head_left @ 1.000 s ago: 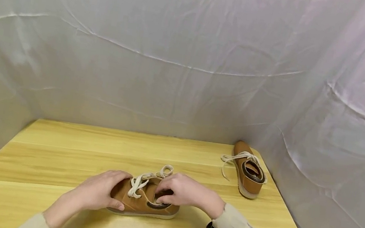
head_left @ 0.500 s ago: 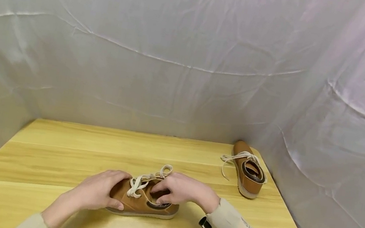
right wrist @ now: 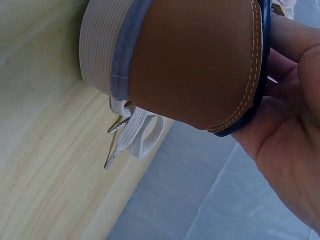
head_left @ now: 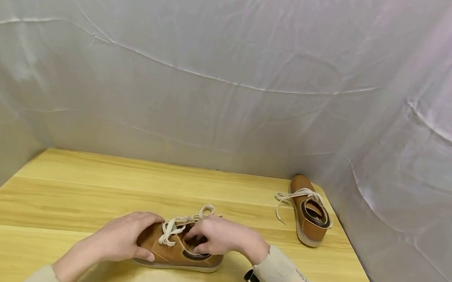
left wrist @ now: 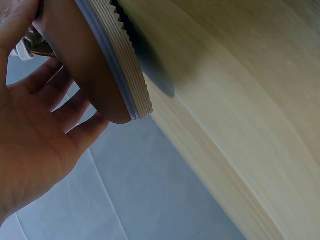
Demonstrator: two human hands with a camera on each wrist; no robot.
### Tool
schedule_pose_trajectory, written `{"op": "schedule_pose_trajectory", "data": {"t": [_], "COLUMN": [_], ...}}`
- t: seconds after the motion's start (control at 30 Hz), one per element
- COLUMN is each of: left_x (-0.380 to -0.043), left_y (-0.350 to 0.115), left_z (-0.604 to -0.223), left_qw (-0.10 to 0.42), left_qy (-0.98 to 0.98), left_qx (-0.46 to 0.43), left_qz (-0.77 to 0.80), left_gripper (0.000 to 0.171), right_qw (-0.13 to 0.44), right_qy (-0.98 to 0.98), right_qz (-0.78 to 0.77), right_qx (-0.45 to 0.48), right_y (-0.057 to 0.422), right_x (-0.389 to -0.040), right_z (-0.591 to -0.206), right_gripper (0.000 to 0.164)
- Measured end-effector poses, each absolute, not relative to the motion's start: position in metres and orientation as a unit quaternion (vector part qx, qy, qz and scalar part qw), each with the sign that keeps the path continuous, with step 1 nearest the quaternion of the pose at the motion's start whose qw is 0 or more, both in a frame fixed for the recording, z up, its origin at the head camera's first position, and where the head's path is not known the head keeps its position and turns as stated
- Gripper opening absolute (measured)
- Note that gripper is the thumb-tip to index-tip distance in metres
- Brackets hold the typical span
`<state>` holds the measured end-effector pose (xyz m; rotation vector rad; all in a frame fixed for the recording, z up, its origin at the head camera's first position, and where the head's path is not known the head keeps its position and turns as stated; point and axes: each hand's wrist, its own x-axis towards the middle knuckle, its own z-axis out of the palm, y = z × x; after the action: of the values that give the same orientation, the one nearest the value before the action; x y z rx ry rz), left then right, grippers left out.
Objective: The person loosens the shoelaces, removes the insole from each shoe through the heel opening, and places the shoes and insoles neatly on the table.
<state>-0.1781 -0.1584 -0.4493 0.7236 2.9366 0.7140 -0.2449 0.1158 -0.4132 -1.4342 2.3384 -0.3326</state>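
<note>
A brown lace-up shoe [head_left: 173, 251] with a pale sole stands on the table, toe to the left. My left hand [head_left: 125, 237] grips its toe, thumb on the near side and fingers over the far side; the left wrist view shows the fingers [left wrist: 55, 90] along the brown upper. At the shoe's mouth, my right hand [head_left: 221, 236] reaches in past the dark padded collar [head_left: 197, 255]. Its fingertips are hidden inside, so what they touch cannot be told. Cream laces [head_left: 170, 230] cross the front, and a loop [head_left: 206, 211] stands up behind.
A second brown shoe [head_left: 312, 231] stands at the table's back right, heel toward me, its loose lace [head_left: 282, 206] trailing left. The wooden table [head_left: 85, 188] is bordered by grey cloth walls [head_left: 213, 110] at the back and sides.
My right hand has shifted slightly left and deeper into the shoe's mouth, its forearm moving left with it. The left hand keeps its grip on the toe, and the shoe stays in place.
</note>
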Motion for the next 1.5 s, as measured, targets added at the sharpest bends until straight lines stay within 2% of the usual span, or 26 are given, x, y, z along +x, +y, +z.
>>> {"op": "schedule_pose_trajectory", "data": {"t": [0.5, 0.87, 1.23, 1.5], "left_x": [-0.179, -0.180, -0.181, -0.181], "left_y": [-0.157, -0.157, -0.159, -0.160], "left_z": [-0.452, -0.451, -0.453, -0.453], "left_qw": [0.015, 0.010, 0.010, 0.015], "left_qy": [0.946, 0.945, 0.945, 0.946], "left_qx": [0.228, 0.235, 0.239, 0.235], "left_qz": [0.229, 0.228, 0.221, 0.222], "left_gripper": [0.086, 0.085, 0.086, 0.086], "right_qw": [0.203, 0.181, 0.156, 0.141], "right_qy": [0.832, 0.849, 0.866, 0.855], "right_qz": [-0.172, -0.171, -0.171, -0.161], "right_qx": [-0.487, -0.465, -0.442, -0.472], "right_y": [0.116, 0.115, 0.115, 0.116], "right_x": [-0.250, -0.250, -0.245, -0.245], "right_z": [-0.418, -0.422, -0.425, -0.429], "right_gripper": [0.036, 0.029, 0.029, 0.025]}}
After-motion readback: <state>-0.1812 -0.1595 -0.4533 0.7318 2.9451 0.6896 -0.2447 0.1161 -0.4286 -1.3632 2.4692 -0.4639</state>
